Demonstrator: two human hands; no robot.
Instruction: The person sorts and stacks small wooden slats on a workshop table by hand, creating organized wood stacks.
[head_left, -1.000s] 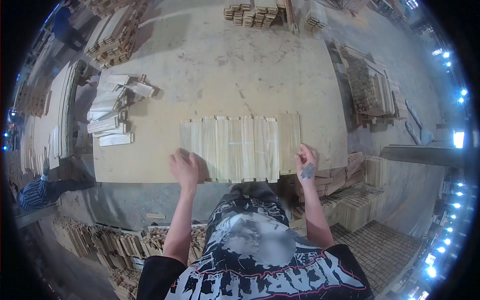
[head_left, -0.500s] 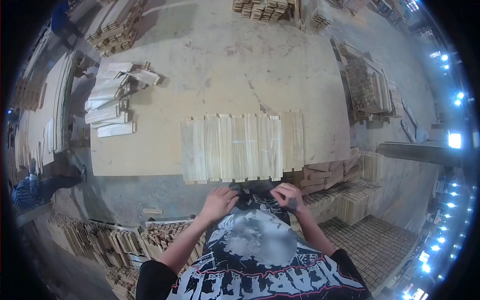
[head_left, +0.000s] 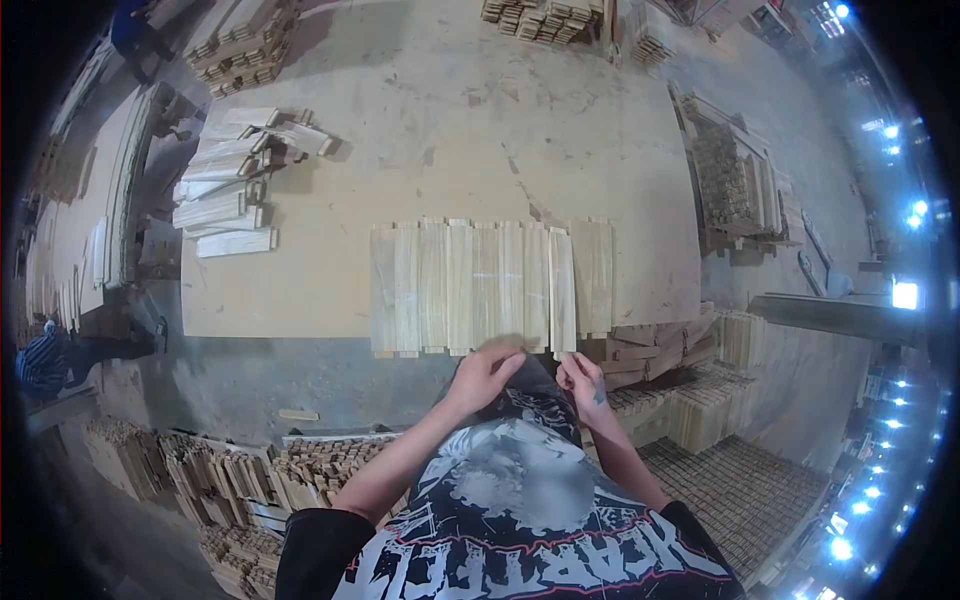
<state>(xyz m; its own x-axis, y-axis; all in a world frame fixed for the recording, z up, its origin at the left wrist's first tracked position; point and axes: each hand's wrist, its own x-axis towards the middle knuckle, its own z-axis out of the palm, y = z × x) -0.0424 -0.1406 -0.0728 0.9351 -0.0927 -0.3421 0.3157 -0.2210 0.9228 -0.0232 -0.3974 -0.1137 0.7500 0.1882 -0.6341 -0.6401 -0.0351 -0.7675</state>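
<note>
From where I stand: wide pale desk (head_left: 420, 130), a person in a dark printed T-shirt (head_left: 520, 480) at its near side. A row of wooden slats (head_left: 460, 285) lies side by side at the desk's near edge, ends jutting slightly past it toward the person. One slat (head_left: 563, 295) near the right end sits a little askew, a narrow dark gap at its near end. Right hand (head_left: 583, 380) at that near end, thumb and fingers drawn close together; touching, it seems, but whether the grip pinches the wood I cannot tell. Left hand (head_left: 485, 375) just beside the row's near ends, fingers bent (tips blurred, so I cannot say how far that grip is open or whether it has hold of anything). Left part of desk: loose pile of boards (head_left: 225, 195), overlapping, well apart from the row. Off to the left, a co-worker in a striped top (head_left: 42, 362). Bundled sticks (head_left: 215, 480) low at left, behind the left arm.
</note>
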